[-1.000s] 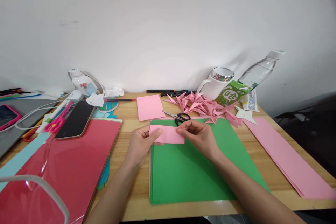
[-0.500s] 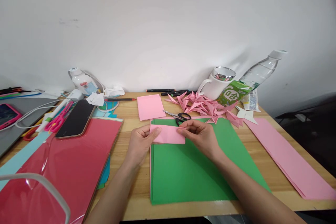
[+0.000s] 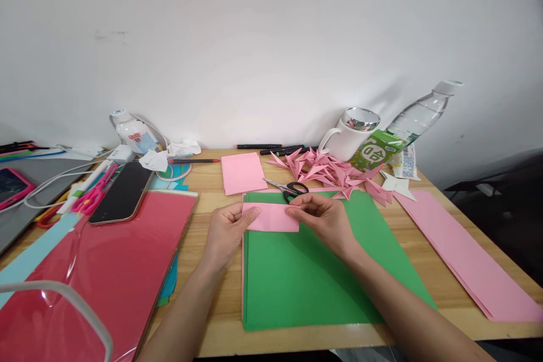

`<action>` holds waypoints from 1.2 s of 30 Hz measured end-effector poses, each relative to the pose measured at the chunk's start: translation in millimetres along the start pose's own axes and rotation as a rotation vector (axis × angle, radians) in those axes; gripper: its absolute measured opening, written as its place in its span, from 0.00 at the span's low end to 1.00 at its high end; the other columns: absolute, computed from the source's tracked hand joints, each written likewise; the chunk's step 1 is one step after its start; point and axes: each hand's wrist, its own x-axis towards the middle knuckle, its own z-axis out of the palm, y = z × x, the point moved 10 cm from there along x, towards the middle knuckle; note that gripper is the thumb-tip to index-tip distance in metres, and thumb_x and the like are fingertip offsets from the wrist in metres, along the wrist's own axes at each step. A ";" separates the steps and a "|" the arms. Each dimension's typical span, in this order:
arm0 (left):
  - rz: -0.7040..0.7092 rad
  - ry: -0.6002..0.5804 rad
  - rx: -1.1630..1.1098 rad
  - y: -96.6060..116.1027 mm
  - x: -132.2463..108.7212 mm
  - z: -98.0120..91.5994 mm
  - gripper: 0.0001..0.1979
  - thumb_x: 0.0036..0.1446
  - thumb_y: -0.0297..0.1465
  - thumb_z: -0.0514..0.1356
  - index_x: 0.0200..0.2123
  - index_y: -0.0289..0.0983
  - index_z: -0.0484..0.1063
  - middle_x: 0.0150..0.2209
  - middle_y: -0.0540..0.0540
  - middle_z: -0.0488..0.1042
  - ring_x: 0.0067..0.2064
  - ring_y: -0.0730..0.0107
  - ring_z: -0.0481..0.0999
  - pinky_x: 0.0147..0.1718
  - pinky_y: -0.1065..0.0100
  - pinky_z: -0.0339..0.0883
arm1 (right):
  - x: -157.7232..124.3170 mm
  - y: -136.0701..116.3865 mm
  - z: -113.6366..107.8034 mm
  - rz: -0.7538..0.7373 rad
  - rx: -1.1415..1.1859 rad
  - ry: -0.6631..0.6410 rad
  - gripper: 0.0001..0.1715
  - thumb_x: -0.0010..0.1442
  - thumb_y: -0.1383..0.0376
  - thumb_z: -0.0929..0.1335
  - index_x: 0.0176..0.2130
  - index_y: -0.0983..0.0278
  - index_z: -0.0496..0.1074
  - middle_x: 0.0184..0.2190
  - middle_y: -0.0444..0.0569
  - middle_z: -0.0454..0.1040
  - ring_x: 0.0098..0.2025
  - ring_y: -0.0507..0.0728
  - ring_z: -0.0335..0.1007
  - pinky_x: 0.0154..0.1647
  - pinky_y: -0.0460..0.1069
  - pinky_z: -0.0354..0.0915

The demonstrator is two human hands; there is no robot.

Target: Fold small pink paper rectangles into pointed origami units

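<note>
A small rectangle of folded pink paper (image 3: 271, 218) is held between both hands above the green paper sheets (image 3: 314, 288). My left hand (image 3: 228, 232) pinches its left end, thumb on top. At the right end, my right hand (image 3: 323, 219) grips the upper corner between thumb and fingers. Just behind the folded paper lie black-handled scissors (image 3: 292, 188), their blades pointing left. A stack of pink paper squares (image 3: 243, 173) sits behind my left hand. Folded pink paper shapes with sharp points (image 3: 326, 168) are heaped behind my right hand.
A white mug (image 3: 351, 138), a green carton (image 3: 377, 150) and a clear bottle (image 3: 419, 116) stand at the back right. Long pink strips (image 3: 470, 260) lie at the right. To the left are a red sheet pack (image 3: 110, 271), a phone (image 3: 123, 191) and pink scissors (image 3: 95, 189).
Hardly anything differs. Both hands keep their grip on the folded pink paper, which appears tilted very slightly; the objects on the table stay put.
</note>
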 end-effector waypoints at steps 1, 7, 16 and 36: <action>-0.001 -0.001 0.006 -0.2 0.2 -0.1 0.15 0.43 0.38 0.67 0.33 0.34 0.78 0.28 0.48 0.78 0.30 0.68 0.73 0.30 0.68 0.67 | -0.1 -0.2 0.0 -0.002 -0.004 0.001 0.14 0.43 0.59 0.75 0.28 0.66 0.73 0.20 0.43 0.71 0.21 0.48 0.64 0.21 0.43 0.58; -0.005 0.008 0.019 -0.7 0.7 -1.2 0.16 0.42 0.39 0.67 0.32 0.33 0.78 0.27 0.48 0.78 0.29 0.69 0.73 0.29 0.69 0.66 | 0.0 -1.0 0.0 -0.007 -0.018 0.000 0.14 0.43 0.59 0.75 0.28 0.66 0.73 0.20 0.43 0.72 0.21 0.48 0.64 0.21 0.43 0.58; 0.012 0.017 0.000 0.1 -0.4 -1.3 0.14 0.43 0.37 0.67 0.33 0.34 0.78 0.27 0.48 0.77 0.28 0.70 0.72 0.28 0.71 0.63 | -1.1 -0.7 -3.1 0.009 -0.025 0.035 0.17 0.42 0.58 0.75 0.29 0.66 0.73 0.21 0.45 0.74 0.22 0.50 0.66 0.21 0.43 0.60; -0.050 -0.023 0.426 2.8 -1.4 1.8 0.11 0.41 0.35 0.62 0.16 0.33 0.72 0.15 0.52 0.65 0.20 0.76 0.61 0.19 0.73 0.51 | 2.8 9.0 8.1 0.102 -0.254 -0.248 0.11 0.46 0.62 0.72 0.27 0.67 0.71 0.20 0.42 0.69 0.21 0.48 0.61 0.21 0.43 0.54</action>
